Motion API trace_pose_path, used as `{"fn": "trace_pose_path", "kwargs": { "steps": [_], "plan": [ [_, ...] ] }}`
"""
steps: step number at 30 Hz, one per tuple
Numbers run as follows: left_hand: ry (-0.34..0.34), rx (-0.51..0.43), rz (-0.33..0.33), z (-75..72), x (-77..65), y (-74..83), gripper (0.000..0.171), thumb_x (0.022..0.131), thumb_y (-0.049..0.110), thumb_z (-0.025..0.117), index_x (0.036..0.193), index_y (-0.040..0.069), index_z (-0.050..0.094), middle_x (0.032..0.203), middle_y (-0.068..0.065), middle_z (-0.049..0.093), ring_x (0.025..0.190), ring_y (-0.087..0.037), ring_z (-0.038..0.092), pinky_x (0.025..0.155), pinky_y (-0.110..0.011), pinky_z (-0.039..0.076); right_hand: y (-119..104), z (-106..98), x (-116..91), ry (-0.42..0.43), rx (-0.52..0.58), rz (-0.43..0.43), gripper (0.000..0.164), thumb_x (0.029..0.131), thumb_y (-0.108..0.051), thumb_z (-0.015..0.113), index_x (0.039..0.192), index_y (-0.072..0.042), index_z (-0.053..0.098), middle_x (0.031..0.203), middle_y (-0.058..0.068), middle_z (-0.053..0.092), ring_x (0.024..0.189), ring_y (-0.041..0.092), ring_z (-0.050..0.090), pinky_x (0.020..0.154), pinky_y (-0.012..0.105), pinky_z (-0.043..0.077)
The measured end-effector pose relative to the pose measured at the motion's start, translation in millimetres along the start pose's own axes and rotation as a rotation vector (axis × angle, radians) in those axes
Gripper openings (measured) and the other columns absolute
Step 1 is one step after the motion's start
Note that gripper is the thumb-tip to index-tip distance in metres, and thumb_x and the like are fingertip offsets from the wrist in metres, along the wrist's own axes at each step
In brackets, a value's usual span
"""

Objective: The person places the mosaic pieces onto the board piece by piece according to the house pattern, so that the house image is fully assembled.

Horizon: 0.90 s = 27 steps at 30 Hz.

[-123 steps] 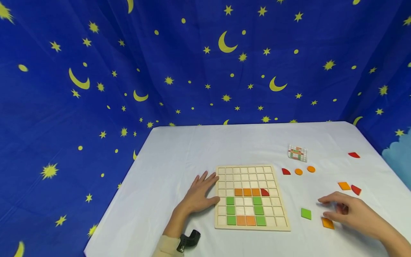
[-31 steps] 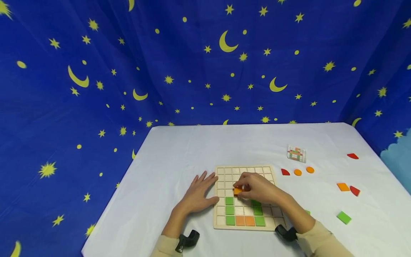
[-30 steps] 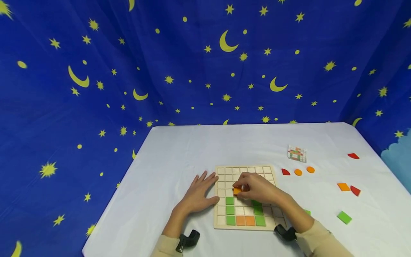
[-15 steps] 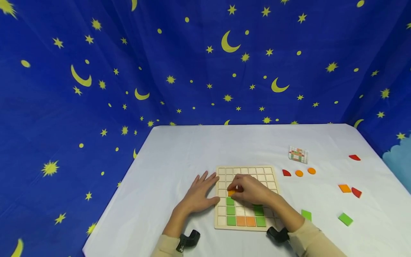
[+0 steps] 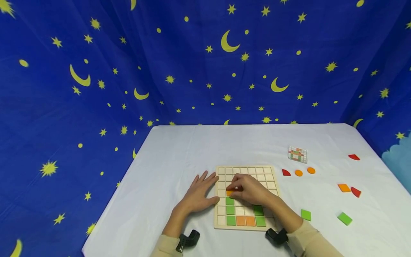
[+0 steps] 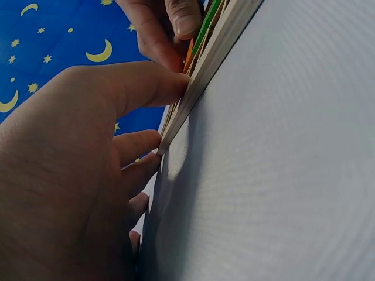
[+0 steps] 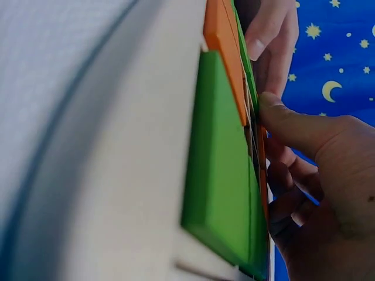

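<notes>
A wooden grid board (image 5: 220, 223) lies on the white table. Spread fingers of my left hand (image 5: 200, 194) rest against its left edge; the left wrist view shows the thumb touching the rim. My right hand (image 5: 252, 191) is over the board and pinches an orange square tile (image 5: 229, 192) at the second column, just above a green tile (image 5: 230, 201). Green tiles run down two columns, with two orange tiles (image 5: 245, 221) between them in the bottom row. Other pieces in the orange tile's row are hidden under the right hand.
To the right lie two loose green tiles (image 5: 345, 218), an orange tile (image 5: 344, 187), two orange discs (image 5: 298, 173) and several red quarter-circles (image 5: 355, 192). A small pattern card (image 5: 297, 154) lies behind them. A blue starry cloth (image 5: 192, 64) hangs around the table.
From the loose tiles at the right, my right hand has come over the board with an orange tile, then shifted left by about one cell. The left hand has stayed in place.
</notes>
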<state>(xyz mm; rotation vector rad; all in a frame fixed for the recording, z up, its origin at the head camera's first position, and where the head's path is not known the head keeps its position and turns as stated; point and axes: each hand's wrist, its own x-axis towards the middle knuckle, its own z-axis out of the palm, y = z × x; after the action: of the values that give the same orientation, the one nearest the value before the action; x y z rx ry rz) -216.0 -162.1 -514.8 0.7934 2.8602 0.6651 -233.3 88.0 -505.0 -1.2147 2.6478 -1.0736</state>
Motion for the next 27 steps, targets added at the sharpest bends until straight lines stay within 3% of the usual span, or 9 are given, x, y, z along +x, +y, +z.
{"fn": "trace_pose_path", "kwargs": {
  "steps": [7,15,22,27],
  "plan": [
    [0.001,-0.006,0.002,-0.8,-1.4,-0.5,0.071,0.089,0.05,0.057,0.15,0.019,0.036,0.156,0.004,0.027,0.145,-0.022,0.011,0.116,-0.045,0.005,0.1,1.2,0.1,0.013,-0.04,-0.014,0.018,0.088,-0.021,0.072,0.105,-0.018,0.077,0.095,-0.012,0.059,0.083,0.004,0.053,0.073,0.027,0.048],
    [-0.001,0.001,-0.016,-0.8,-0.1,0.2,0.073,0.088,0.053,0.056,0.15,0.02,0.036,0.156,0.005,0.027,0.145,-0.021,0.011,0.116,-0.044,0.005,3.0,-9.6,-6.8,0.032,0.014,0.111,0.023,0.093,-0.024,0.066,0.114,-0.019,0.072,0.096,-0.016,0.062,0.079,0.003,0.055,0.071,0.027,0.049],
    [-0.003,-0.014,-0.03,-0.1,-0.2,0.6,0.074,0.086,0.052,0.057,0.149,0.02,0.038,0.155,0.005,0.027,0.145,-0.021,0.01,0.116,-0.043,0.004,20.7,-40.7,-28.3,0.1,0.063,0.188,0.024,0.091,-0.022,0.068,0.113,-0.014,0.071,0.093,-0.013,0.061,0.074,0.008,0.055,0.061,0.026,0.049],
    [0.001,-0.018,-0.021,-0.1,-0.2,1.1,0.074,0.087,0.052,0.057,0.15,0.019,0.037,0.156,0.005,0.027,0.145,-0.021,0.01,0.116,-0.043,0.004,38.0,-75.8,-52.7,0.152,-0.004,0.276,0.025,0.09,-0.02,0.069,0.114,-0.013,0.071,0.096,-0.009,0.063,0.077,0.01,0.056,0.06,0.026,0.049]
  ]
}}
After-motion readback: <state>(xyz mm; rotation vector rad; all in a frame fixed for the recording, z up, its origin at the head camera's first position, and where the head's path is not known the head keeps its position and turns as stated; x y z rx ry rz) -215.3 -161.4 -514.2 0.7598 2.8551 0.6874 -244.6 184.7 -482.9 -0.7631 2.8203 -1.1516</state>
